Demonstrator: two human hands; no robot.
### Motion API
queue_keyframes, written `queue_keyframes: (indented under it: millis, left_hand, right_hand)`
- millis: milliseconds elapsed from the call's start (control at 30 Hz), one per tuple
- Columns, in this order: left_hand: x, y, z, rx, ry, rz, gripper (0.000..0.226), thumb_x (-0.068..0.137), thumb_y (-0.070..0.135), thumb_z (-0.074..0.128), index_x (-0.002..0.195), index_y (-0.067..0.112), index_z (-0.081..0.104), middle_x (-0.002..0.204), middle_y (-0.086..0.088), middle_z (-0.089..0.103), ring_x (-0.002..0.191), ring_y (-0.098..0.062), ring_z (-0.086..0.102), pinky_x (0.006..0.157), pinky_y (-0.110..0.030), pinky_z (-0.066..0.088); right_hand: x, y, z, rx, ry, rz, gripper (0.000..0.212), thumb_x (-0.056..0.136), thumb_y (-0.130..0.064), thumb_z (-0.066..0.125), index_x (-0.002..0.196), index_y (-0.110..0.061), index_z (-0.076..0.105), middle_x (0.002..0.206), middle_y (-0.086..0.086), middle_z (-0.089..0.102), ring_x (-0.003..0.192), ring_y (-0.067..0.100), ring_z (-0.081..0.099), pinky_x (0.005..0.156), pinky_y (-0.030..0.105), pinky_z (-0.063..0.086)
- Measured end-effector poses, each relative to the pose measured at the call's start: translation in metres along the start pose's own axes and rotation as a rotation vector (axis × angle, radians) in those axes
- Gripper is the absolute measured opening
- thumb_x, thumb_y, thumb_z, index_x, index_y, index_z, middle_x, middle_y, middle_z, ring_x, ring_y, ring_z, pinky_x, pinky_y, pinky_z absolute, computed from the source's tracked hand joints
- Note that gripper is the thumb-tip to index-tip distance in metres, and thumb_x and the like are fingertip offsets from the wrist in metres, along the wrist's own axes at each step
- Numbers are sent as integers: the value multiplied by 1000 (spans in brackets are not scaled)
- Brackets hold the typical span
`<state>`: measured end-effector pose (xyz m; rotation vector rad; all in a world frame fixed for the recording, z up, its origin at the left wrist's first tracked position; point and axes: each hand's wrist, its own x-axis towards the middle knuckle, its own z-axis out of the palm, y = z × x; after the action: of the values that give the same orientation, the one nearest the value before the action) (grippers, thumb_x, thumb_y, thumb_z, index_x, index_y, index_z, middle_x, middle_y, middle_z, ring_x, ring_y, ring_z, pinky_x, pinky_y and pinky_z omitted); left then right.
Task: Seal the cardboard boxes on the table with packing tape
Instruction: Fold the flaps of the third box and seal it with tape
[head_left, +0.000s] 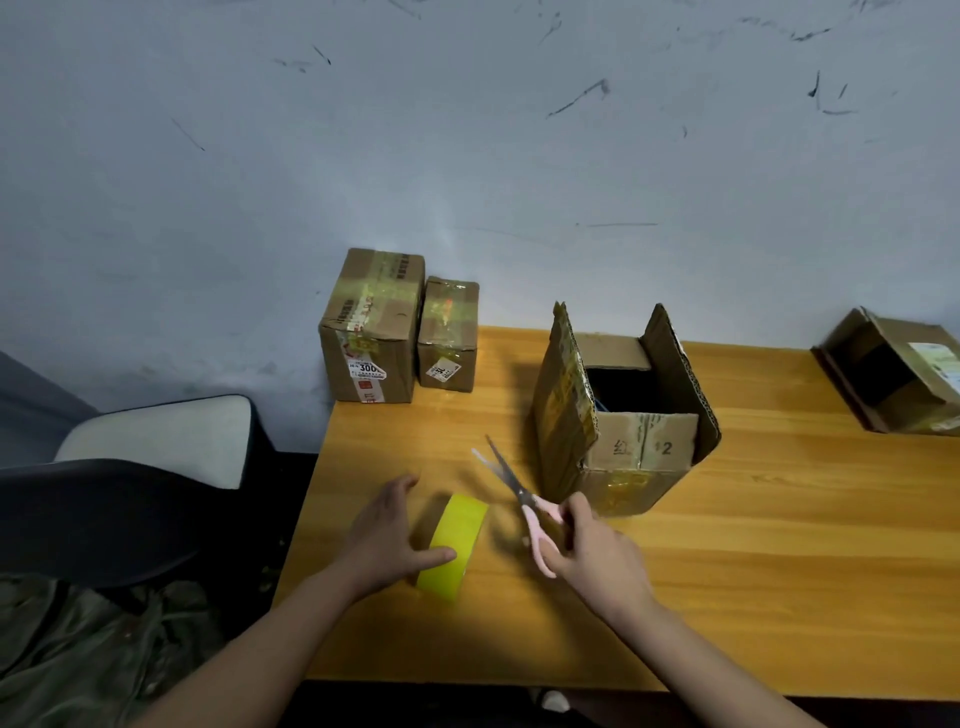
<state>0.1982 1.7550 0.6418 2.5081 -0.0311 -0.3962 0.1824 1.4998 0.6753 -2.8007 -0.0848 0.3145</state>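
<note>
Head view: right hand (592, 551) grip curled through pink handles of the scissors (524, 501), blades parted, tips pointing up-left. Left hand (387, 535) grip spread over the yellow tape roll (454, 545), thumb lying on its face; roll stands on edge on the table (727, 571) between both hands. Open box (623, 415) just behind scissors, flaps up. Two taped boxes, a taller one (371, 327) and a smaller one (449, 335), touching at back-left edge by the wall (467, 130). Another open box (896, 371) far right. Chair (156, 457) left of table.
</note>
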Motion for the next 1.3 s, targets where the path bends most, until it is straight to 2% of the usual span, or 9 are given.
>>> queue_keyframes:
  millis: [233,400,733,833,900,967,1100,1200,1300]
  left_hand:
    - [-1,4,4,2,26,-46,105,70,60,73,146,14,18,152,-4,26,138,-21,32,109,-31,31]
    - [-1,3,7,-17,21,-55,104,70,58,74,146,12,20,151,-3,29,138,-19,32,110,-30,31]
    - [2,4,4,-9,14,-38,103,70,59,74,145,13,20,151,-3,28,137,-19,33,110,-32,33]
    - [3,5,4,28,18,-22,103,70,61,71,146,15,19,151,-3,28,137,-19,33,110,-33,32]
    - [3,5,5,52,30,-9,104,71,63,70,146,15,19,150,-3,28,137,-20,33,111,-33,31]
    - [3,6,6,68,56,6,103,71,64,69,146,14,20,149,-3,30,137,-19,33,111,-32,30]
    - [4,10,7,83,96,11,100,73,65,67,145,14,20,148,-3,32,136,-19,34,110,-32,31]
    - [4,11,8,74,106,-8,100,73,65,67,145,14,19,149,-3,31,136,-19,35,109,-32,32]
    - [4,12,8,19,107,-22,99,73,60,70,145,14,20,150,-2,30,137,-19,34,109,-32,32]
  right_hand:
    - [3,7,44,150,-131,308,43,91,-52,53,115,-18,44,119,6,62,109,30,61,80,34,46]
    - [13,2,63,172,-179,436,49,91,-48,55,121,-14,35,125,8,59,112,29,60,85,36,48]
    - [15,-14,66,-151,-134,128,35,101,-45,34,121,-18,42,113,3,65,101,29,65,70,32,42]
    - [10,-13,62,279,37,147,27,98,-46,47,101,-21,56,98,-4,64,89,23,64,69,34,45]
    - [10,-20,59,745,-33,189,25,94,-43,56,86,-20,60,80,-4,65,76,14,62,75,39,50]
    - [10,-33,62,989,-179,218,22,93,-37,60,84,-17,63,75,-4,63,73,8,58,76,28,49]
    - [8,-45,63,1133,-248,251,12,92,-23,65,101,-16,60,80,-6,58,79,6,55,69,13,42]
    - [3,-47,59,1192,-421,354,28,93,-38,60,117,-24,57,105,-5,62,99,7,57,76,20,46]
    - [1,-51,61,1224,-477,349,27,95,-40,54,115,-23,61,111,-2,62,105,9,55,84,25,45]
